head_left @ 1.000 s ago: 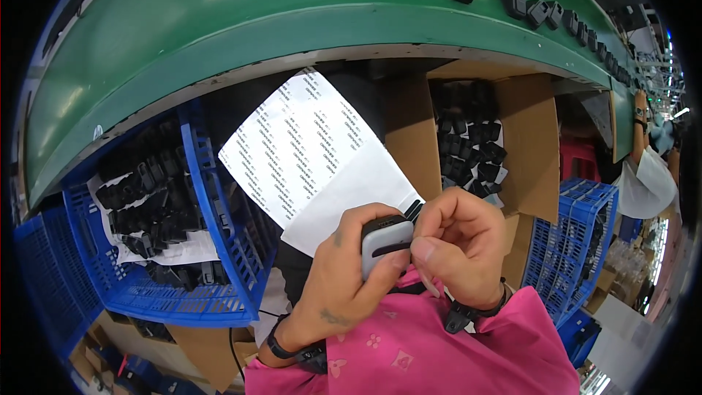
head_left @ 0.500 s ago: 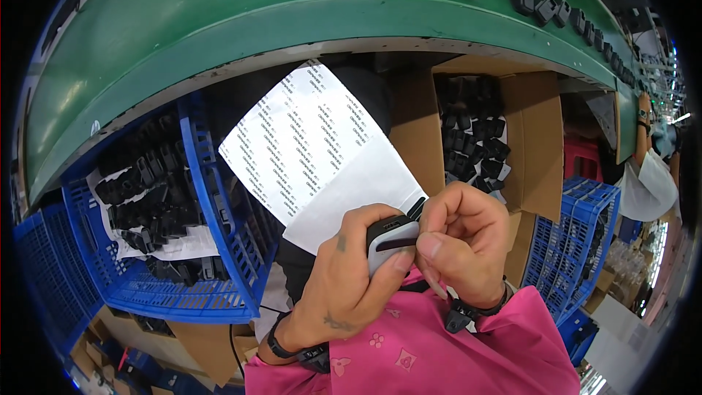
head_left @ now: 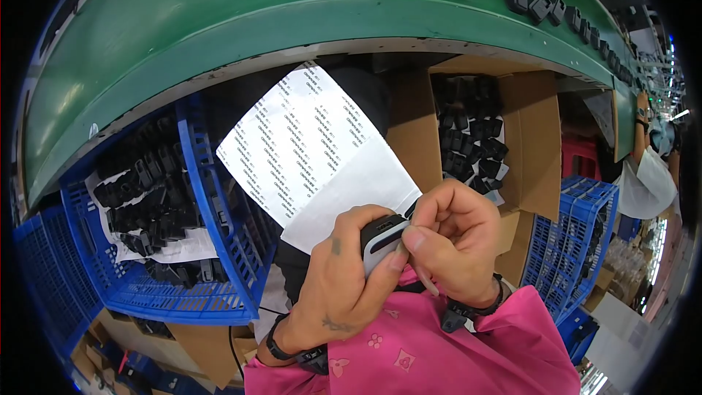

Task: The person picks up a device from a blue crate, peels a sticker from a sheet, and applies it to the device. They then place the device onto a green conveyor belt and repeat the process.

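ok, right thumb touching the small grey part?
Touching. Head view: right hand thumb tip presses on the grey part held in left hand.

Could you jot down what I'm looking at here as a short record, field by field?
Left hand: grips a small black and white part
Right hand: thumb and fingers pinch at the part's top, by a white label sheet
Left side: blue crate of black parts
Right side: cardboard box of black parts
Above: green conveyor belt carrying black pieces
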